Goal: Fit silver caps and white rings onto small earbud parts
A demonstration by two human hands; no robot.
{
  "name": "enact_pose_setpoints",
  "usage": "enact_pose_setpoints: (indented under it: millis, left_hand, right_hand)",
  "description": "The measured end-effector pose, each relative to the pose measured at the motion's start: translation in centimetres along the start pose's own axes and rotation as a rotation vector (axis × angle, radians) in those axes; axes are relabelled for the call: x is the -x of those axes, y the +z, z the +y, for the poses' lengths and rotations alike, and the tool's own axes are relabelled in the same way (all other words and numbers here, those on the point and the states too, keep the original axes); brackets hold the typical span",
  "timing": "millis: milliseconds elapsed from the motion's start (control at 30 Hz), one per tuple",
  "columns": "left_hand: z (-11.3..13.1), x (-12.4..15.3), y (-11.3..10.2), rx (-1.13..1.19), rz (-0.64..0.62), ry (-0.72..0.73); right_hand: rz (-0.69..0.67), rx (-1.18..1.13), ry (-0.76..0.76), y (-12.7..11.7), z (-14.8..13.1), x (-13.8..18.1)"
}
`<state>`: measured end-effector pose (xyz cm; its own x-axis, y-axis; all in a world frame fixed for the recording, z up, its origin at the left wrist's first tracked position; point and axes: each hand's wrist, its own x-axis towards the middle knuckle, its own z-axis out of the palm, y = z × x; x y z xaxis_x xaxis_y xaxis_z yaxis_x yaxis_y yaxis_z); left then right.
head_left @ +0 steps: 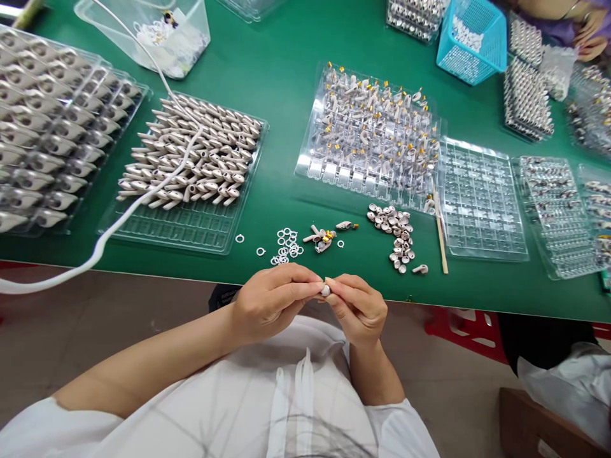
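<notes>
Just past the table's front edge, my left hand (272, 300) and my right hand (359, 308) meet, both with pinched fingertips. Between them is a small pale earbud piece (326, 291), mostly covered by the fingers. White rings (288, 247) lie loose on the green table (281, 127) beyond my left hand. Beyond the fingertips sits a small cluster of beige earbud stems (321, 238) with orange flex tips. A pile of round earbud caps (392, 222) lies past my right hand, near a single earbud shell (421, 270).
Trays of beige earbud shells (191, 152) stand left, crossed by a white cable (138, 200). Behind is a filled clear tray (317, 168); right, a wooden stick (442, 242) and another clear tray (487, 245). A blue basket (470, 67) and a co-worker's hand (592, 38) are far right.
</notes>
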<state>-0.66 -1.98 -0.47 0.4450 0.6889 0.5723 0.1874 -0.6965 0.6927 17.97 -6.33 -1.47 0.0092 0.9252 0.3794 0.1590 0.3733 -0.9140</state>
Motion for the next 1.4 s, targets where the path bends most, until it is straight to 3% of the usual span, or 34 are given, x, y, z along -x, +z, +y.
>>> enact_pose_setpoints:
  millis: [567, 733, 833, 1067, 1233, 1400]
  left_hand:
    - [0.2, -0.5, 0.2, 0.018, 0.016, -0.018]
    - [0.3, -1.6, -0.8, 0.074, -0.083, -0.148]
    - [0.0, -2.1, -1.2, 0.119, -0.126, -0.184]
    - [-0.3, -2.1, -0.6, 0.266, -0.054, -0.258]
    - [-0.3, -1.9, -0.4, 0.267, 0.0, -0.243]
    - [-0.4, -1.9, -0.6, 0.273, -0.036, -0.2]
  right_hand:
    - [0.074, 0.094, 0.012, 0.8, -0.5, -0.2]
    - [0.023, 0.115, 0.034, 0.3, -0.7, -0.8]
    - [0.01, 0.161, -0.001, 0.1, -0.9, -1.0]
    - [0.016, 0.345, -0.171, 0.4, -1.2, -0.7]
    - [0.055, 0.356, -0.128, 0.7, -0.9, -0.3]
    - [0.035, 0.265, -0.043, 0.5, -1.1, -0.3]
